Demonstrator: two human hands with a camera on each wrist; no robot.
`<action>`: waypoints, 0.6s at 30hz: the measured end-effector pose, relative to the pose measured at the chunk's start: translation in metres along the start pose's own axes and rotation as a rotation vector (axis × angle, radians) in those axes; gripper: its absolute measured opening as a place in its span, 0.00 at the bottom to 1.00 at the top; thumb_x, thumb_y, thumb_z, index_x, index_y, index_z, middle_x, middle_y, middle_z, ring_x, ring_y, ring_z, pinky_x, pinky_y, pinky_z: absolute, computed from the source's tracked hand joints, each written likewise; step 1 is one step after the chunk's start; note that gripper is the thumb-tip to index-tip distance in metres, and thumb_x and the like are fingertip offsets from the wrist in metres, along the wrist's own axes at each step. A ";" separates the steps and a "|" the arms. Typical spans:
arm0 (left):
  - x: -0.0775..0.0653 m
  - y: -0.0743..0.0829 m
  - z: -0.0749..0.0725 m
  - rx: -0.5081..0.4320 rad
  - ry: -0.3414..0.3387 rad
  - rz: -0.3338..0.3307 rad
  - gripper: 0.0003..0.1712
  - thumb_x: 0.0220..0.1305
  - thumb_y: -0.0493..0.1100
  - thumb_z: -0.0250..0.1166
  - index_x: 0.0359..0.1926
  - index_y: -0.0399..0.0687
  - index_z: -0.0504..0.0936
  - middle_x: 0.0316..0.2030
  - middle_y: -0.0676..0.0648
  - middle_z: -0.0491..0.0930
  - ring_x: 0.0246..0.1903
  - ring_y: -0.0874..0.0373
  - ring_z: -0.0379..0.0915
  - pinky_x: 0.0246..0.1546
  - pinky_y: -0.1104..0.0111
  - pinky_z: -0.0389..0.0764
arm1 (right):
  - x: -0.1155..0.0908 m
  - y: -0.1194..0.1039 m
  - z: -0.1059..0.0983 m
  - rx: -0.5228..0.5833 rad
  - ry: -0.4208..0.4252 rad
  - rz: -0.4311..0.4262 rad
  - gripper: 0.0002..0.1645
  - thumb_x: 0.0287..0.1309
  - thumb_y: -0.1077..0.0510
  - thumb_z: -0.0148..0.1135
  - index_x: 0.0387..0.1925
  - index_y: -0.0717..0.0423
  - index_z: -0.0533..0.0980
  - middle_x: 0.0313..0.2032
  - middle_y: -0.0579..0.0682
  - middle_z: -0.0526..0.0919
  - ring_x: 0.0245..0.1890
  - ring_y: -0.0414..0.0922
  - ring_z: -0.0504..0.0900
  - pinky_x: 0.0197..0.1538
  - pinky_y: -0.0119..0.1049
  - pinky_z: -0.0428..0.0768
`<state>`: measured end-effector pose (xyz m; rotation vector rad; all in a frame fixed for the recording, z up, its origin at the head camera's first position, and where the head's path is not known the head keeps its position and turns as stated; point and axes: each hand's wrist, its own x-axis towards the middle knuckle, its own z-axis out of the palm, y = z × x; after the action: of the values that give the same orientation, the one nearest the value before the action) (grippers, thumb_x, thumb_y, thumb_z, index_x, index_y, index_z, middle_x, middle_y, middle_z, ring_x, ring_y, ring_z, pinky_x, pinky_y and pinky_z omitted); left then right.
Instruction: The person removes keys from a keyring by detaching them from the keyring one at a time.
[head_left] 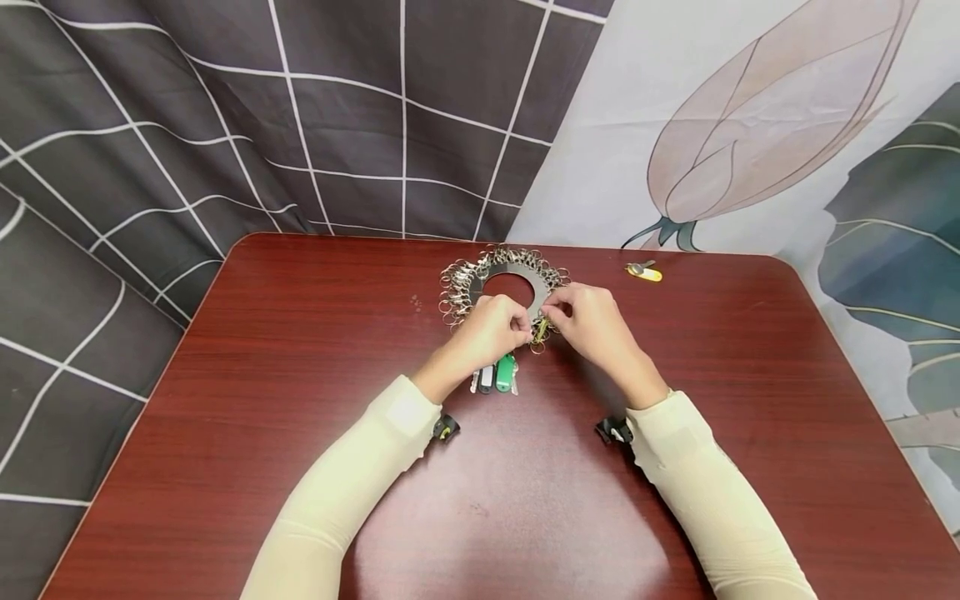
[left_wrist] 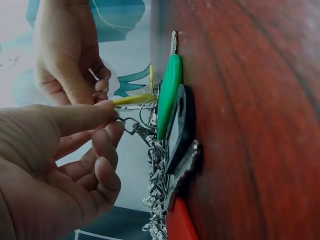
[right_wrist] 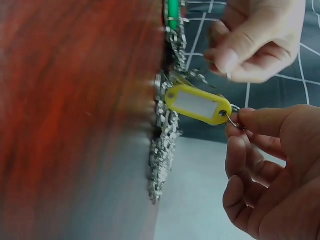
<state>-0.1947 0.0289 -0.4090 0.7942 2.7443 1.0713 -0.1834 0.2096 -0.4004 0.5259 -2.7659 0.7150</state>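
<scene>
A flat grey ring plate [head_left: 538,283] lies on the table, with many small metal clasps and split rings around its rim. At its near right side, my right hand [head_left: 596,323] pinches the small metal ring of a yellow key tag [right_wrist: 197,104] between thumb and index finger. The tag hangs tilted, its far end by the clasps. Just left of it, my left hand [head_left: 491,329] pinches a small metal clasp [left_wrist: 135,126] between thumb and index finger. Below the left hand lie a green key tag [head_left: 506,373] and a black key tag [head_left: 486,379] with keys.
Another yellow key tag [head_left: 647,273] with a key lies near the table's far edge, to the right. Part of a red tag [left_wrist: 181,222] shows beside the black one. Behind the reddish-brown table [head_left: 300,333] hang a dark checked cloth and a printed light cloth.
</scene>
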 end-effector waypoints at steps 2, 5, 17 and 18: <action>-0.001 0.001 0.000 0.023 -0.026 0.004 0.08 0.52 0.39 0.72 0.20 0.51 0.84 0.19 0.54 0.81 0.24 0.62 0.74 0.30 0.70 0.76 | 0.000 0.000 -0.004 0.010 0.006 0.001 0.06 0.58 0.59 0.65 0.30 0.57 0.84 0.30 0.54 0.86 0.27 0.50 0.78 0.32 0.44 0.76; -0.002 0.003 0.001 0.061 -0.077 0.009 0.06 0.52 0.40 0.72 0.22 0.51 0.85 0.21 0.54 0.82 0.25 0.61 0.75 0.33 0.68 0.78 | 0.000 0.001 -0.010 0.033 0.017 0.009 0.05 0.58 0.59 0.65 0.31 0.57 0.84 0.30 0.54 0.85 0.27 0.50 0.77 0.32 0.42 0.75; -0.005 0.003 0.004 0.144 -0.189 0.041 0.07 0.55 0.38 0.69 0.21 0.48 0.86 0.22 0.55 0.81 0.27 0.61 0.76 0.39 0.65 0.80 | 0.002 0.015 -0.027 0.075 0.063 0.060 0.03 0.60 0.60 0.64 0.34 0.56 0.81 0.30 0.54 0.84 0.30 0.49 0.78 0.36 0.46 0.77; -0.005 0.004 0.004 0.146 -0.194 0.039 0.08 0.56 0.38 0.69 0.21 0.47 0.86 0.22 0.55 0.81 0.27 0.61 0.76 0.39 0.65 0.80 | 0.002 0.017 -0.028 0.076 0.066 0.065 0.03 0.60 0.60 0.64 0.34 0.56 0.81 0.30 0.54 0.84 0.30 0.49 0.78 0.36 0.46 0.76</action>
<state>-0.1877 0.0310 -0.4101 0.9215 2.6742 0.7620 -0.1883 0.2366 -0.3833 0.4214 -2.7143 0.8401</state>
